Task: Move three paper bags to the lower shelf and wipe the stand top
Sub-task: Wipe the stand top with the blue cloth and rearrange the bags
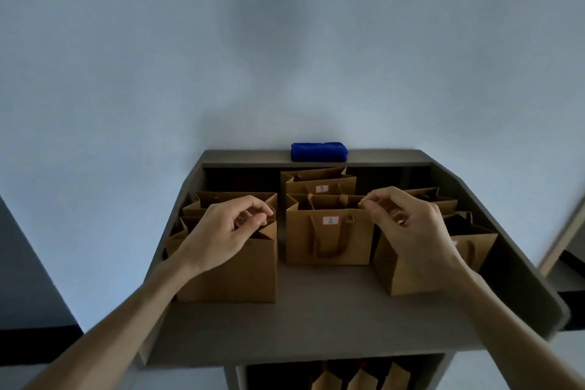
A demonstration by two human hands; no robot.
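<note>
bags on stand top (316, 310): 6 | cloth (319, 152): 1, back ledge | left hand (221, 231) pinches left bag (234, 266) rim | right hand (408, 225) pinches middle bag (329, 237) corner | lower shelf: 3 bag tops (361, 378)

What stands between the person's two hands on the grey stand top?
In the head view, a brown paper bag with a numbered white label stands between the left hand and the right hand, which is at its upper right corner.
</note>
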